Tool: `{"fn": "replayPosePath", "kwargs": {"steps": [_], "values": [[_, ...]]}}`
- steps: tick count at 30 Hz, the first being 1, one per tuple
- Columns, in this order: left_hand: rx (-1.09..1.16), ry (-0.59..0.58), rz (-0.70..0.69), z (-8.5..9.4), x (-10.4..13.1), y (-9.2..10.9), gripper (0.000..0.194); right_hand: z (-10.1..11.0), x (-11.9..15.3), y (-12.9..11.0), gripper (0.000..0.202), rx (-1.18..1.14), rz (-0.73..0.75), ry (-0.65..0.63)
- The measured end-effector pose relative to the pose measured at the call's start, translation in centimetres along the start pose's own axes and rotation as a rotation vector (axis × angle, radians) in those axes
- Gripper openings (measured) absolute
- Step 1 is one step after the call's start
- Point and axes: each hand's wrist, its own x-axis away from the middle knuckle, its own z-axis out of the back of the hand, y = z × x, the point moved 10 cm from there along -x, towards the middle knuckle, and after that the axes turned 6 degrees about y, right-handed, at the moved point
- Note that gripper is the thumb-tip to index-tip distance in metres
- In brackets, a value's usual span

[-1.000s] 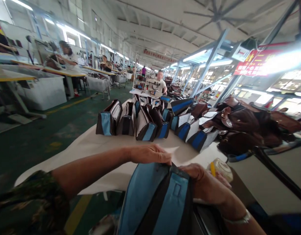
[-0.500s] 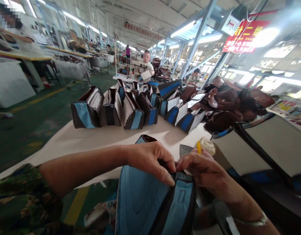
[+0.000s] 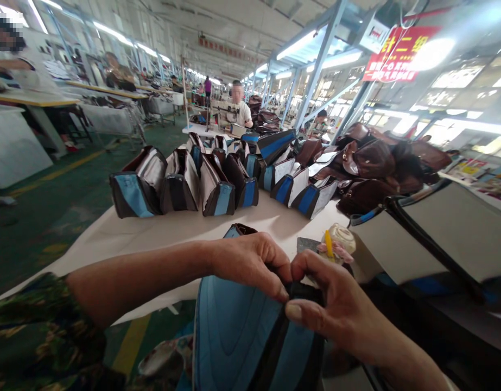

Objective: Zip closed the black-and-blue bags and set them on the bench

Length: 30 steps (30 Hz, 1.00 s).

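A blue bag (image 3: pixel 234 331) with dark trim stands upright close in front of me, partly covered by my hands. My left hand (image 3: pixel 250 263) comes in from the left and pinches the bag's dark upper edge between thumb and fingers. Right beside it, my right hand (image 3: pixel 329 304) grips the same edge near the corner, its thumb on the outer side and its fingers over the top. The two sets of fingertips nearly touch. The inside of the bag is mostly hidden by my hands.
Several blue, dark and white bag pieces (image 3: pixel 220 190) stand on the pale table (image 3: pixel 169 233). Brown bags (image 3: pixel 372 157) are heaped at the back right. A whitish round object (image 3: pixel 340 239) with a yellow piece lies right of my hands, before large pale panels (image 3: pixel 457 228). Co-workers sit farther back.
My right hand has turned, and its thumb now presses on the outer side of the bag's edge. My left hand stays nearly in place. The view has shifted slightly.
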Motion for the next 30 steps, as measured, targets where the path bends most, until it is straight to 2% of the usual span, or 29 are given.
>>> {"fn": "replayPosePath", "kwargs": {"steps": [6, 8, 14, 17, 21, 30], "values": [[-0.023, 0.021, 0.027, 0.2, -0.2, -0.3, 0.021, -1.5, 0.1, 2.1, 0.028, -0.265, -0.102, -0.085], [-0.012, 0.026, 0.042, 0.3, -0.2, -0.6, 0.021, -1.5, 0.2, 2.9, 0.026, -0.319, -0.145, -0.076], [0.018, 0.031, 0.061, 0.5, -0.2, -0.8, 0.022, -1.2, 0.1, 3.6, 0.02, -0.337, -0.18, 0.026], [-0.047, 0.07, 0.076, 0.8, -0.2, -0.6, 0.027, -1.2, -0.1, 3.8, 0.016, -0.344, -0.176, 0.057], [-0.153, 0.118, 0.093, 1.1, -0.2, -0.5, 0.02, -1.5, -0.2, 4.3, 0.014, -0.385, -0.208, 0.043], [-0.086, 0.06, 0.103, 0.8, -0.4, -1.1, 0.016, -2.3, -0.2, 4.3, 0.013, -0.515, -0.254, 0.014]]}}
